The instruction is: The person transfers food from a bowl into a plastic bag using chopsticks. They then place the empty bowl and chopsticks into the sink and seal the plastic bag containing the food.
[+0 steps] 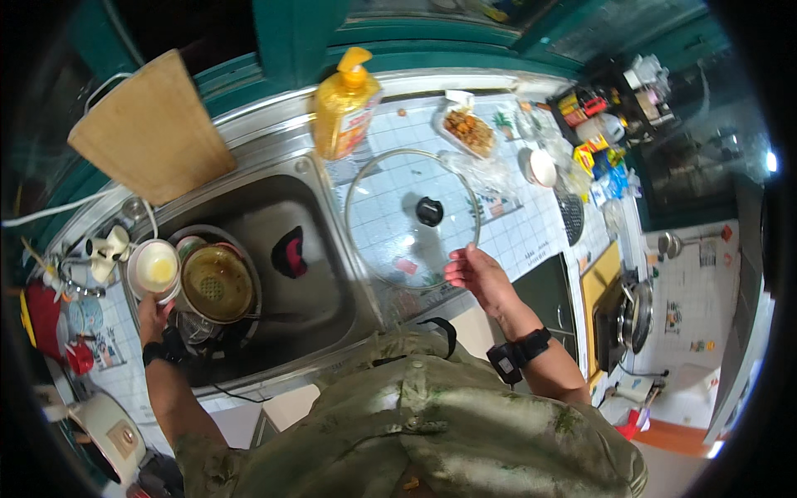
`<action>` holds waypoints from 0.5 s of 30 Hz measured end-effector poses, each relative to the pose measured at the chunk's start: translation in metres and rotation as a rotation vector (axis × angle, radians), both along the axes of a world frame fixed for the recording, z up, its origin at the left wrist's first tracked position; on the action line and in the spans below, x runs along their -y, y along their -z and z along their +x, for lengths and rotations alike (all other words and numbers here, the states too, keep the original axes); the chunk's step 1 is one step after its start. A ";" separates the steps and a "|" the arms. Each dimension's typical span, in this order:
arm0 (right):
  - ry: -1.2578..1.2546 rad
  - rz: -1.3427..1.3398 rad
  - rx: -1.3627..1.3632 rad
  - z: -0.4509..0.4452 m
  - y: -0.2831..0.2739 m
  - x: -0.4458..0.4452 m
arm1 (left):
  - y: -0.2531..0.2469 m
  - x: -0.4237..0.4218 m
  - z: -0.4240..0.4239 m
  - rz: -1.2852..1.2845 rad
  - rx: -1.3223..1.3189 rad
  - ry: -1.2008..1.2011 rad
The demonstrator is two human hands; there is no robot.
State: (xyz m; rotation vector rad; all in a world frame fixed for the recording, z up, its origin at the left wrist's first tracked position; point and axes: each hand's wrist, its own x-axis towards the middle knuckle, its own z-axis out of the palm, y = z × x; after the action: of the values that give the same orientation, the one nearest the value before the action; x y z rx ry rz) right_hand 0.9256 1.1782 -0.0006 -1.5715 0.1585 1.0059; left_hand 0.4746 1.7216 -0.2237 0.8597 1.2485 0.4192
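Note:
My left hand (pixel 153 317) holds a small white bowl (pixel 154 266) with something yellow in it, at the left side of the steel sink (pixel 311 249). Right beside it, a greasy colander-patterned dish (pixel 218 283) rests on a basin with other dishes and a wire strainer (pixel 198 327). A black and pink pad (pixel 290 252) lies on the sink floor. My right hand (pixel 479 277), fingers slightly curled and holding nothing visible, is at the lower right rim of a glass pot lid (pixel 386 218) with a black knob, which lies on the tiled counter.
A yellow pump bottle (pixel 346 112) stands behind the lid. A wooden cutting board (pixel 152 134) leans behind the sink. Farther right are a tray of food (pixel 468 132), plastic bags (pixel 482 174), a white bowl (pixel 540 168) and a pan (pixel 640 316) by the stove. A kettle-like appliance (pixel 109 436) is lower left.

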 end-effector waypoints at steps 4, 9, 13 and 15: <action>0.029 0.027 -0.019 0.000 0.007 0.013 | 0.009 -0.009 0.011 -0.076 -0.110 -0.174; 0.057 0.011 -0.017 0.003 0.010 0.029 | 0.017 -0.011 0.020 -0.038 -0.130 -0.190; 0.059 0.025 -0.035 0.013 0.015 0.044 | 0.022 -0.011 0.002 -0.047 -0.088 -0.175; 0.041 0.036 -0.040 0.024 0.023 0.054 | 0.019 0.000 -0.003 -0.062 -0.082 -0.205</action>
State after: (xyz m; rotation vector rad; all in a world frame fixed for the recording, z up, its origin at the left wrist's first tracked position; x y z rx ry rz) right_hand 0.9499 1.1247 -0.0239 -1.5105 0.1990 1.0035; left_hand 0.4712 1.7214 -0.2422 0.7042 1.4246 0.5104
